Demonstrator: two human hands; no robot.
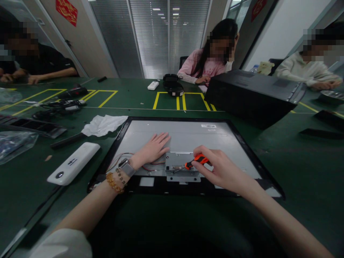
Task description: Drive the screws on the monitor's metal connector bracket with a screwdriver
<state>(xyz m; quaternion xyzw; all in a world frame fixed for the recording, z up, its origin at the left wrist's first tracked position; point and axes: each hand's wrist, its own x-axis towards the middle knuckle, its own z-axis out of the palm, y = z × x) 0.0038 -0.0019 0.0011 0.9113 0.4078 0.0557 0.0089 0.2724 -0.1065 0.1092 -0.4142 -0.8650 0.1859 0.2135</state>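
Note:
A flat display panel (185, 136) with a black frame lies on the green table, its grey metal back facing up. My left hand (152, 150) rests flat on that back, fingers stretched out, beside thin wires (154, 163). In my right hand (215, 163) is an orange and black screwdriver (200, 158), gripped by the handle. Its shaft slants down to the left across a metal bracket (185, 177) near the panel's front edge. Whether the tip sits in a screw is too small to tell.
Left of the panel are a white power bank (73, 163) with a cable and a crumpled white tissue (103, 125). A large black case (249, 93) stands behind right. Black cables (60, 104) lie at the far left. Several other people sit around the table.

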